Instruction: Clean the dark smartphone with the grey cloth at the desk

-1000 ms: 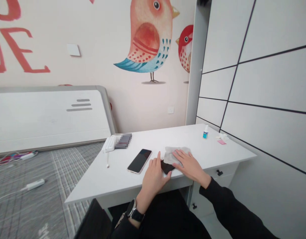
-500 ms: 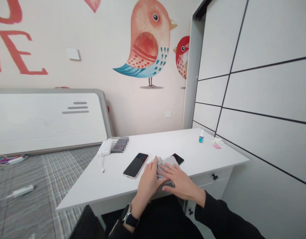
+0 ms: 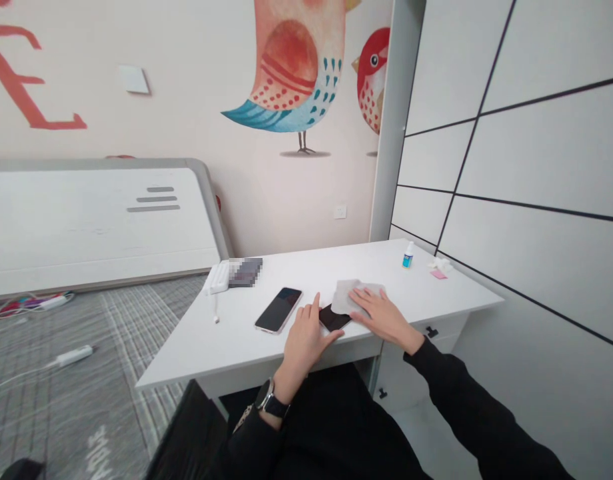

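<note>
A dark smartphone (image 3: 333, 319) lies face up near the desk's front edge, its right part covered by a thin grey cloth (image 3: 347, 297). At the phone's left end is my left hand (image 3: 305, 339), its thumb along the near side and its forefinger at the far corner, bracing the phone between them. My right hand (image 3: 379, 313) rests flat on the cloth, fingers stretched out, over the phone's right end. A second, larger smartphone (image 3: 279, 310) lies screen up left of my left hand, apart from it.
On the white desk (image 3: 306, 270) stand a small blue-labelled bottle (image 3: 408, 255) and, beside it, a pink slip (image 3: 439, 274) with crumpled white material. A white power strip (image 3: 218, 277) with a short cable sits at the left edge. A tall cabinet (image 3: 546, 153) borders the desk's right side.
My right hand and the cloth have slid to the right, and the cloth is spread flatter. More of the phone's left part shows. The camera view has tilted down somewhat.
</note>
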A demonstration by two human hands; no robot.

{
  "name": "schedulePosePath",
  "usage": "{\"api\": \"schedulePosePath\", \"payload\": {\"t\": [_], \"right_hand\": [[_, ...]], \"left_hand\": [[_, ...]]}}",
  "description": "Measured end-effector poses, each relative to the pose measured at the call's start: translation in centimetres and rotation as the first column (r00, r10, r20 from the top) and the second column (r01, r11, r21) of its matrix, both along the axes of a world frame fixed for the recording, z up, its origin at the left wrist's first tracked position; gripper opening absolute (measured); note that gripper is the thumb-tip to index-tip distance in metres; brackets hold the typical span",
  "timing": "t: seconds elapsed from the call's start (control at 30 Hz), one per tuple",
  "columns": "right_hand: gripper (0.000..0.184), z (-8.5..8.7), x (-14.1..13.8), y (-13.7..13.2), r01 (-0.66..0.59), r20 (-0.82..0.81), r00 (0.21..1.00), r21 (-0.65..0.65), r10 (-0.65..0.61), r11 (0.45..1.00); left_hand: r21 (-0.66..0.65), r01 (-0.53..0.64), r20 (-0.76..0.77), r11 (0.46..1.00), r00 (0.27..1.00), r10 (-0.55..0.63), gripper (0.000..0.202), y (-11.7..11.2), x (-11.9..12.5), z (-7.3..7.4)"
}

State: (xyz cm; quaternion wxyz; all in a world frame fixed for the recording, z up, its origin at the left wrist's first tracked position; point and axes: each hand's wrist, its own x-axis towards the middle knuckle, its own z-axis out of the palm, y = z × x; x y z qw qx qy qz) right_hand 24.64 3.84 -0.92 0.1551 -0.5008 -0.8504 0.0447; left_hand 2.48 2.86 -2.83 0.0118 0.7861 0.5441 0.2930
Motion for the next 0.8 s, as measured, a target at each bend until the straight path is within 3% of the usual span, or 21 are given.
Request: {"api": "schedulePosePath", "payload": {"t": [0.1, 0.17, 0.27, 0.33, 0.43, 0.5, 0.6, 0.67, 0.7, 0.8], "right_hand": [[0.088, 0.0, -0.6, -0.3, -0.194, -0.031, 0.981, -0.020, 0.193, 0.981], [0.082, 0.2, -1.1, -0.1, -0.304, -0.058, 0.952, -0.042, 0.301, 0.952], [0.072, 0.6, -1.4, 0.6, -0.142, -0.041, 0.989, -0.025, 0.141, 0.990], [0.078, 0.6, -1.8, 0.7, -0.079, -0.033, 0.996, -0.002, 0.079, 0.997], [0.095, 0.1, -2.5, 0.0, -0.285, -0.059, 0.957, 0.005, 0.285, 0.958], [0.090, -0.1, -2.3, -0.2, -0.347, -0.079, 0.935, -0.012, 0.345, 0.938], [0.071, -0.3, -1.0, 0.1, -0.164, -0.068, 0.984, 0.001, 0.164, 0.986], [0.074, -0.6, -0.4, 0.1, -0.041, -0.047, 0.998, 0.069, 0.045, 0.997], [0.079, -0.9, -0.4, -0.1, -0.037, -0.040, 0.998, 0.091, 0.040, 0.995], [0.096, -2.1, -0.6, -1.3, -0.257, -0.022, 0.965, 0.141, 0.263, 0.956]], "left_hand": [[0.012, 0.026, 0.004, 1.000, 1.000, -0.026, 0.104, 0.0, -0.1, 0.0], [0.011, 0.030, -0.003, 0.999, 1.000, -0.030, 0.100, 0.0, -0.1, 0.2], [-0.017, 0.012, 0.009, 1.000, 1.000, -0.012, 0.097, -0.1, -0.1, 0.4], [-0.043, 0.011, 0.020, 0.999, 1.000, -0.010, 0.098, -0.1, -0.1, 0.5], [-0.063, 0.016, 0.003, 0.998, 1.000, -0.016, 0.096, -0.1, -0.1, 0.4], [-0.057, 0.015, -0.007, 0.998, 1.000, -0.015, 0.095, -0.1, -0.1, 0.4], [-0.043, 0.012, 0.009, 0.999, 1.000, -0.011, 0.099, -0.3, -0.1, 0.5], [-0.042, 0.017, 0.020, 0.999, 1.000, -0.016, 0.100, -0.3, -0.1, 0.5], [-0.042, 0.020, 0.019, 0.999, 1.000, -0.019, 0.099, -0.3, -0.1, 0.5], [-0.024, 0.026, -0.003, 0.999, 1.000, -0.026, 0.096, -0.2, -0.2, 0.3]]}}
